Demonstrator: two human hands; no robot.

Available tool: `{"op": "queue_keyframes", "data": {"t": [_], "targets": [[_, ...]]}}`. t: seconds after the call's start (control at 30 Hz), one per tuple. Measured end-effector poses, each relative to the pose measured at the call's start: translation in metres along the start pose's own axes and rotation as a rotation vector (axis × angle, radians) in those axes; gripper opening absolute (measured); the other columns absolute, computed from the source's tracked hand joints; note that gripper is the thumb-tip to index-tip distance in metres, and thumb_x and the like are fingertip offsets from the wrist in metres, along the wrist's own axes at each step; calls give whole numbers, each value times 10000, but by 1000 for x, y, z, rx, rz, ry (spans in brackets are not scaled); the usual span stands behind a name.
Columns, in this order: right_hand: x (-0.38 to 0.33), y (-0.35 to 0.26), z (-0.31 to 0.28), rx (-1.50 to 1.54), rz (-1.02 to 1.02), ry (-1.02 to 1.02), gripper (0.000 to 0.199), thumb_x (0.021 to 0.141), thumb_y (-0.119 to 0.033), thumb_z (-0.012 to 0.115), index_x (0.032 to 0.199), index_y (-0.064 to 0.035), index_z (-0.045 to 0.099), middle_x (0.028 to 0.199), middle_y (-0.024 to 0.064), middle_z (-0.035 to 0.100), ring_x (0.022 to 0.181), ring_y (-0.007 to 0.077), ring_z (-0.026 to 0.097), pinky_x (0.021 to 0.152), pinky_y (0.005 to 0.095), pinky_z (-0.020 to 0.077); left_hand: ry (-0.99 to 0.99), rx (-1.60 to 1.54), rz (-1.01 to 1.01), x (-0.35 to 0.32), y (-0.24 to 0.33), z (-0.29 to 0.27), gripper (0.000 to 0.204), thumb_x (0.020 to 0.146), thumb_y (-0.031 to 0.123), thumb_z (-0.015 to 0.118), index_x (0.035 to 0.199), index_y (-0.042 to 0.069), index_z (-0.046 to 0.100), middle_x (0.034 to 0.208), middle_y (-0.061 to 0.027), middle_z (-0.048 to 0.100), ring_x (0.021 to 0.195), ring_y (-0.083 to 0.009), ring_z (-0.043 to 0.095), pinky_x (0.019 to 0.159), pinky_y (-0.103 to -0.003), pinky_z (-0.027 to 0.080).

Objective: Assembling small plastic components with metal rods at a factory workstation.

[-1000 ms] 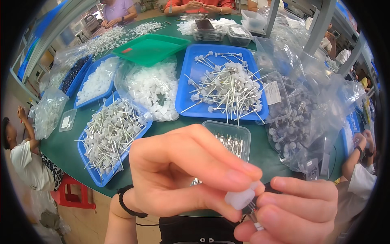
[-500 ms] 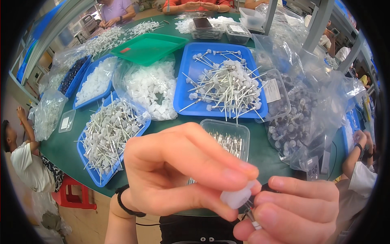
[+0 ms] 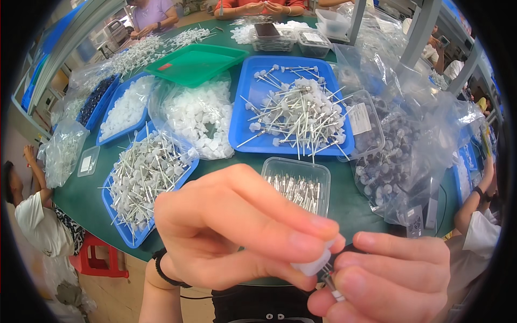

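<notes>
My left hand (image 3: 231,226), with a black band at its wrist, pinches a translucent white plastic cap (image 3: 311,265) between thumb and fingers. Close beside it, my right hand (image 3: 390,274) is closed on a thin metal rod (image 3: 329,281) with a white band at its lower end. The rod's upper end meets the underside of the cap; the fingers partly hide the joint. Behind my hands, a clear plastic box (image 3: 299,185) holds many similar metal rods. A blue tray (image 3: 237,126) farther back carries a heap of capped rods.
Another blue tray (image 3: 127,237) of capped rods lies left. Beyond are a bag of white caps (image 3: 202,116), a green tray (image 3: 196,60) and a bag of dark-capped pieces (image 3: 393,167) at right. Grey posts (image 3: 428,35) rise at the table's far side. Other people sit around it.
My left hand has shifted slightly left, uncovering more of the clear box. Both hands keep their grip on the cap and rod. At the right, another person's arm has moved up.
</notes>
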State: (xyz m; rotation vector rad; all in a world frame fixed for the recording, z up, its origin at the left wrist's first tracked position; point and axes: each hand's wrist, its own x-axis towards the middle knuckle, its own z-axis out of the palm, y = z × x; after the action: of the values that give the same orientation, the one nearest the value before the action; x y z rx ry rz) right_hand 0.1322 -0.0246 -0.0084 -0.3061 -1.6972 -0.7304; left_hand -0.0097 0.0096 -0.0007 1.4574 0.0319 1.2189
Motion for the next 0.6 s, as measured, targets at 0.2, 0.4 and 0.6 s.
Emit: {"op": "queue_keyframes", "data": {"t": [0.2, 0.4, 0.6], "targets": [[26, 6, -21, 222, 250, -388, 174, 661, -40, 643, 809, -52, 552, 824, 92, 565, 677, 174, 579, 544, 238, 509, -5, 111, 40, -3, 1, -7, 129, 695, -36, 583, 717, 23, 470, 743, -140, 482, 609, -306, 574, 480, -312, 533], [32, 15, -32, 488, 616, -480, 245, 608, -40, 703, 791, -65, 541, 769, 113, 554, 645, 195, 572, 551, 251, 512, -6, 279, 87, -2, 0, -6, 234, 630, 40, 682, 763, 48, 489, 753, -101, 502, 603, -243, 571, 501, -291, 522], [29, 30, -33, 806, 760, -507, 217, 641, 21, 661, 786, 12, 499, 734, 197, 560, 584, 254, 582, 524, 269, 500, 84, 465, 175, -9, -2, -4, 294, 608, 101, 712, 808, 68, 498, 753, -83, 504, 597, -195, 560, 497, -259, 498]]}}
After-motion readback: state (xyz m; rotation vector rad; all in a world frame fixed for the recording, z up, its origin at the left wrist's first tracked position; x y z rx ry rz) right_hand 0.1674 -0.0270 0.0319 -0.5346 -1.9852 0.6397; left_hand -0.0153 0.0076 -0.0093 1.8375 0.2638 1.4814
